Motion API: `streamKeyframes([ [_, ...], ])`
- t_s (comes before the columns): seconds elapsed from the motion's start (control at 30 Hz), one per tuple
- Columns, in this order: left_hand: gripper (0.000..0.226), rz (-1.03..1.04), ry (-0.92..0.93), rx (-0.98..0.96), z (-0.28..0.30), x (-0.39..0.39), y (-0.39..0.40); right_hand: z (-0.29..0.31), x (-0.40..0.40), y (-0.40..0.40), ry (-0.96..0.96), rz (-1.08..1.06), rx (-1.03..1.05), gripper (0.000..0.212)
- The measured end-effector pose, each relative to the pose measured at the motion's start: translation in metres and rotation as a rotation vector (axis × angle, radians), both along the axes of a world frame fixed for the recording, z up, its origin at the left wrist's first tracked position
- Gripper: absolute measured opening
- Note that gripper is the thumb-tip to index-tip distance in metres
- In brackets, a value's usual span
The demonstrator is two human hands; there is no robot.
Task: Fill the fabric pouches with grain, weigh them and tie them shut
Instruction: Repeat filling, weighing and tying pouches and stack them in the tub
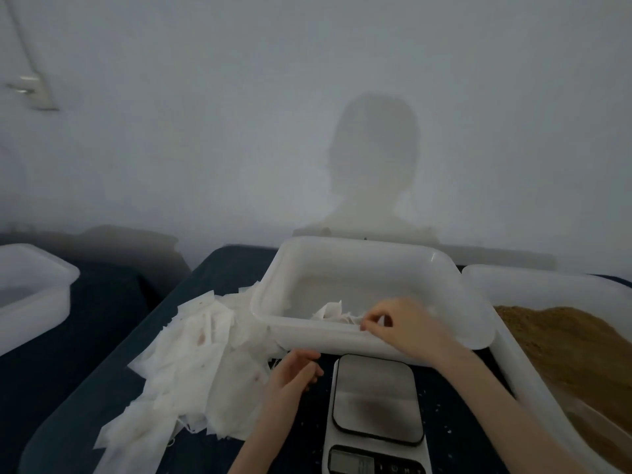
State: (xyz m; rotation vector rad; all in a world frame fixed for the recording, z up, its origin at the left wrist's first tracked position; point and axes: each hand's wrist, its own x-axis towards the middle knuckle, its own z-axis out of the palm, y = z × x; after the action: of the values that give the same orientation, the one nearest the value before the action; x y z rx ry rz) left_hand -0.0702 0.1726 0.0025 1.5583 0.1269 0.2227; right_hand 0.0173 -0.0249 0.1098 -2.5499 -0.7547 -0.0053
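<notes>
Thin white fabric pouch (333,312), crumpled and flat, apparently unfilled, is lying inside the white translucent plastic tub (359,268) against its near wall, one corner sticking up above the rim. Right hand (398,325) is reaching over that near rim, thumb and forefinger curling together on the pouch's edge in a pinch, probably to lift a single piece clear of the others.

Left hand (295,371) is hovering just below the tub's near wall, fingers loosely curled. Cannot tell whether it is holding anything; a thin dark line shows at the fingertips, too small to read. Likely waiting to take the pouch mouth and spread it.

Sprawling heap of white fabric pouches (191,367), flat and overlapping, some with faint brownish marks, is lying left of the tub on the dark blue tabletop (113,388), touching the tub's left corner. Stock kept within reach of the left hand, it seems.

Silver-platform digital kitchen scale (376,398) is sitting just in front of the tub, between the two forearms, platform bare.

Mound of brown grain (574,343) is filling a second white plastic bin (533,278) to the right, beside the tub, handy for the scooping hand. Third white tub (30,285) is standing well apart at far left.
</notes>
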Motion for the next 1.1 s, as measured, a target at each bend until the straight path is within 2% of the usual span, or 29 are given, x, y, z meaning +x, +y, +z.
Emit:
streamKeyframes([
  [0.07,0.021,0.051,-0.028,0.236,0.005,-0.004,0.007,-0.012,-0.014,0.013,-0.015,0.049,-0.049,0.014],
  [0.2,0.024,0.176,-0.061,1.072,0.013,-0.017,0.031,-0.037,-0.036,0.031,-0.003,0.109,0.008,0.015],
  [0.27,0.035,0.179,0.007,1.271,0.006,-0.022,0.044,-0.046,-0.043,0.038,0.017,0.134,0.018,0.015],
  [0.37,0.03,0.124,0.095,1.38,-0.002,-0.028,0.054,-0.054,-0.052,0.05,0.035,0.175,0.036,0.016],
  [0.53,0.034,0.076,0.071,1.465,-0.002,-0.034,0.056,-0.063,-0.065,0.063,0.015,0.22,0.052,0.019],
  [0.6,0.049,0.029,0.026,1.49,0.004,-0.039,0.055,-0.065,-0.067,0.065,0.01,0.227,0.036,0.02],
  [0.7,0.048,0.134,-0.125,1.51,0.003,-0.041,0.055,-0.069,-0.072,0.066,0.03,0.225,0.039,0.02],
  [0.83,0.025,0.322,-0.254,1.154,0.008,-0.048,0.049,-0.071,-0.073,0.067,0.014,0.179,0.068,0.021],
  [0.93,0.023,0.415,-0.26,0.967,0.019,-0.051,0.041,-0.066,-0.072,0.071,0.054,0.09,0.173,0.02],
  [1.1,0.025,0.409,-0.285,0.739,0.022,-0.05,0.025,-0.054,-0.076,0.081,0.302,0.034,0.45,0.022],
])
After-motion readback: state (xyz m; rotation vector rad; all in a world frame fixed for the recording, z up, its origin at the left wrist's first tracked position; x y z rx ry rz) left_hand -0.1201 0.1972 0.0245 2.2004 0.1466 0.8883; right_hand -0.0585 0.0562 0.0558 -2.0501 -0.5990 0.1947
